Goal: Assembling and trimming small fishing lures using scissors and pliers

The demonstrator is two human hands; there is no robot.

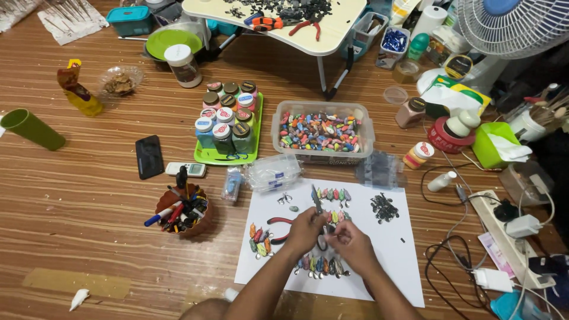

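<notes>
The left hand (304, 230) is closed around pliers (317, 201) whose thin metal tip points up and away from the person. The right hand (348, 240) sits just beside it, fingers pinched together on something too small to make out; the two hands almost touch. Both work above a white sheet (403, 261) spread on the wooden floor (89, 207).

On the sheet, rows of small coloured lures lie around the hands: one row (333, 194) just beyond the pliers, one cluster (259, 242) to the left, and another row (320, 266) under the wrists. Red-handled pliers (276, 221) lie on the sheet partly hidden by the left hand. A heap of dark small parts (384, 207) rests to the right on the sheet.

Just past the sheet's far edge stands a clear tub (323, 131) full of coloured lures, with small clear bags (272, 173) in front of it. To the left a green tray (228, 155) carries lidded jars (228, 115). A brown pot (184, 210) filled with pens stands left of the sheet, near a black phone (149, 156) and a white remote (186, 169). A green cup (31, 128) lies on its side far left. A power strip (504, 231) with cables lies on the right. A low white table (284, 24) with dark parts and tools stands at the far side, and a fan (515, 24) is at the top right.
</notes>
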